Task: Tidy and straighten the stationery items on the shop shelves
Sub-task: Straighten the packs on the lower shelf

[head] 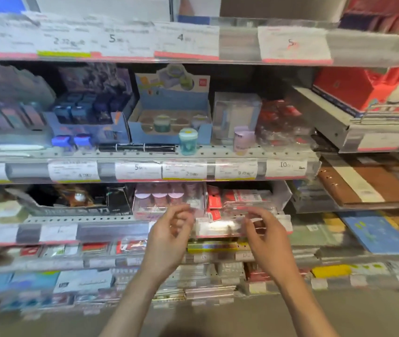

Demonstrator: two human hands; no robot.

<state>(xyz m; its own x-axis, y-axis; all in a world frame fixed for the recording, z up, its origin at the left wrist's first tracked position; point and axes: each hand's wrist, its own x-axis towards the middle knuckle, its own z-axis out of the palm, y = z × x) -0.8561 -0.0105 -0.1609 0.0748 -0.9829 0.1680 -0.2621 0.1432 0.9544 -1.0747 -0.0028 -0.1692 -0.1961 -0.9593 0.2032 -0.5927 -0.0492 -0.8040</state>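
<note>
Standing upright on the perforated middle shelf's front edge: small teal round plastic container with pale lid [188, 141], and a lilac round container [243, 139] just right of it. Lying flat along that edge: long black marker [137, 148]. One shelf lower: clear pink-trimmed box of lilac-lidded tubs [168, 200] beside red-and-clear blister packs [239, 203], stacked unevenly.

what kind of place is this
Most likely the stationery aisle of a shop. Tiered shelves carry printed price labels along their front edges, cardboard display boxes hold small packaged goods, and notebooks are stacked to the right.
</note>
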